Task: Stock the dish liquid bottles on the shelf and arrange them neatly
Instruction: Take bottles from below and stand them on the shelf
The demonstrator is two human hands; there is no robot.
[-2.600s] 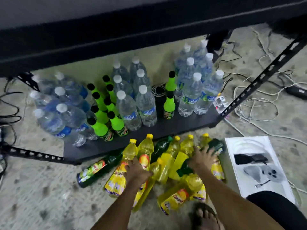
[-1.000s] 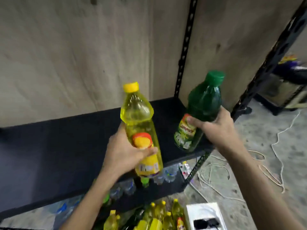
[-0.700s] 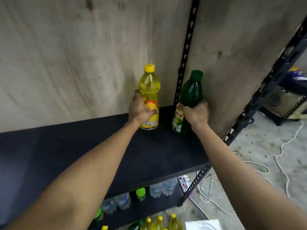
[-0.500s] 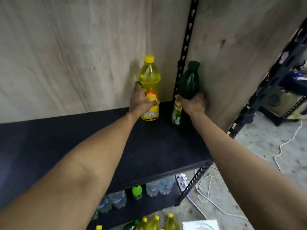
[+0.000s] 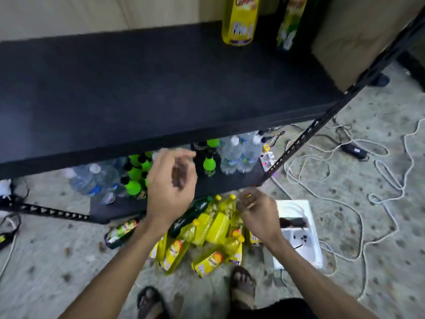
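A yellow dish liquid bottle and a green one stand upright side by side at the back right of the black shelf; their tops are cut off by the frame. Several yellow bottles and a dark green bottle lie in a pile on the floor below. My left hand hovers blurred above the pile, fingers apart, holding nothing. My right hand is lower and to the right, over the pile, fingers loosely curled and empty.
Water bottles and small green soda bottles fill the lower shelf. A white box lies right of the pile. Cables sprawl over the floor at right. My sandalled feet stand just behind the pile.
Both hands let go of the yellow and green bottles, which stay standing at the shelf's back. The hands dropped down toward the floor pile, and my view tilted downward.
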